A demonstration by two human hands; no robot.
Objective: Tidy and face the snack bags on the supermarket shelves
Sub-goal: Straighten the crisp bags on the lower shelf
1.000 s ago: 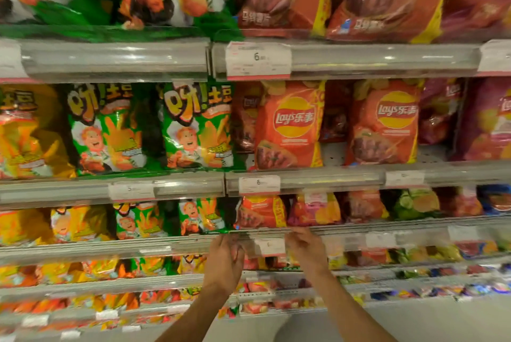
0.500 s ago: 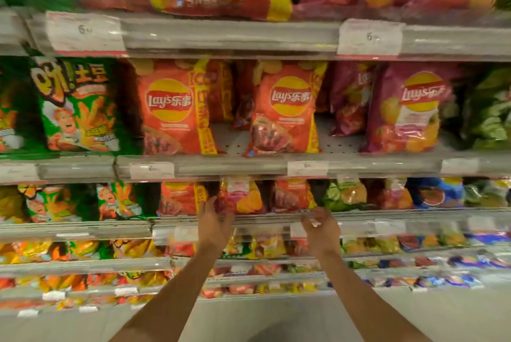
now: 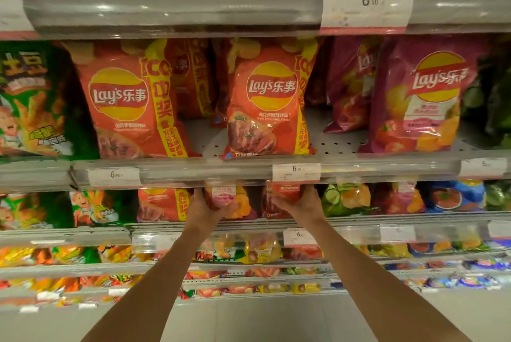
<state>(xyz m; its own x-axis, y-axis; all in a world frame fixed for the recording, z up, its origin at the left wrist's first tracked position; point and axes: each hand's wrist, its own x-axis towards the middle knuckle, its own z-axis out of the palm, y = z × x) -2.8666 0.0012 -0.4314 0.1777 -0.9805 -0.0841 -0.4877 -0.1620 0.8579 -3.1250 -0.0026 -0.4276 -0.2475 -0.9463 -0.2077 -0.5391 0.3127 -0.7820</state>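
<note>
Each grip holds one small bag under Lay's bags (image 3: 265,98), tag "6.50"

I see my left hand (image 3: 206,210) holding a pink chip bag (image 3: 229,200) and my right hand (image 3: 300,205) holding a red chip bag (image 3: 279,198), side by side on the shelf under a price tag (image 3: 296,172). Big orange bags (image 3: 265,98) stand above.
</note>
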